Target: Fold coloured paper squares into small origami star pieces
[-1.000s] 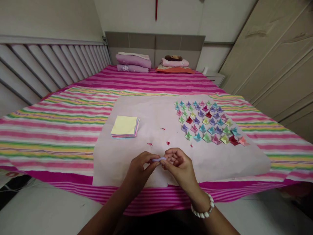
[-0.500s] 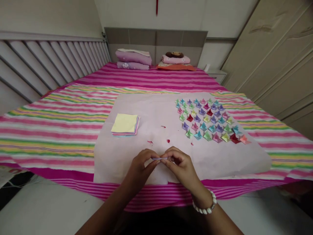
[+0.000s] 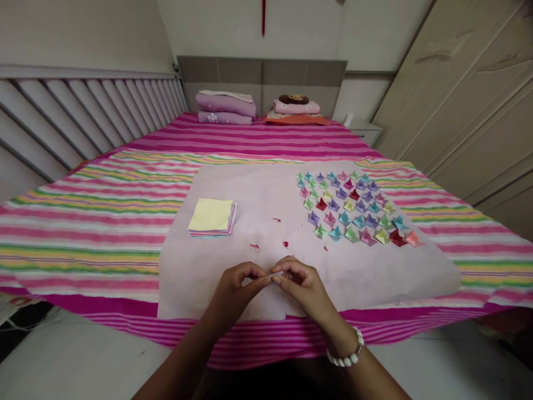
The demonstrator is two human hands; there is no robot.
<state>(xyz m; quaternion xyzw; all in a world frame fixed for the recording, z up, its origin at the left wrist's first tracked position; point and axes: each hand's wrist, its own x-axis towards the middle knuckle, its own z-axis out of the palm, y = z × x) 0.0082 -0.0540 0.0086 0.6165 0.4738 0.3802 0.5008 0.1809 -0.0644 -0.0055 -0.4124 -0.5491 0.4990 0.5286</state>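
My left hand and my right hand meet fingertip to fingertip over the near edge of a pale pink paper sheet. Both pinch a small folded pale paper piece, mostly hidden between the fingers. A white bead bracelet circles my right wrist. A stack of square coloured papers, yellow on top, lies to the left. Several small folded paper shapes in many colours are laid in rows at the right.
Tiny red paper scraps lie just beyond my hands. The sheet rests on a bed with a pink striped cover. Folded bedding and pillows sit by the headboard. A slatted rail runs left, a wardrobe right.
My fingertips have drawn closer together on the paper piece, so less of it shows. The view shifted slightly; nothing else on the bed moved.
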